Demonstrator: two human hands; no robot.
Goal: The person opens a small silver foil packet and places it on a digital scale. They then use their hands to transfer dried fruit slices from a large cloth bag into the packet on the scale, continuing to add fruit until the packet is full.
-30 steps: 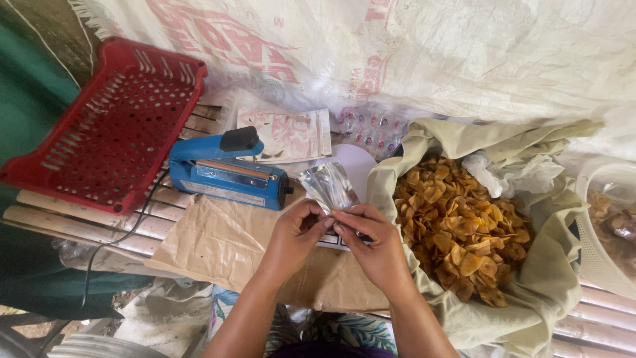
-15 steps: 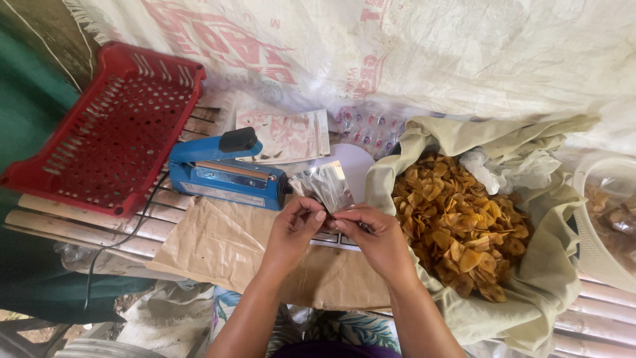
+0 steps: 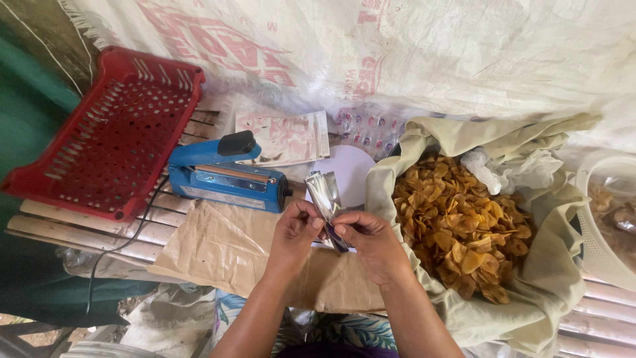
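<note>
My left hand (image 3: 296,233) and right hand (image 3: 371,242) meet over the brown paper (image 3: 225,248) spread on the slatted bench (image 3: 79,229), and between them I pinch a small silvery foil pouch (image 3: 326,199). My left fingertips close narrowly on its edge from one side, my right thumb and forefinger grip it from the other, and the pouch stands tilted up away from me. Just beyond it sits the blue heat sealer (image 3: 222,176), with a red plastic basket (image 3: 109,129) to its left. To my right, a cloth-lined sack (image 3: 530,278) lies open, full of golden chips (image 3: 457,222).
</note>
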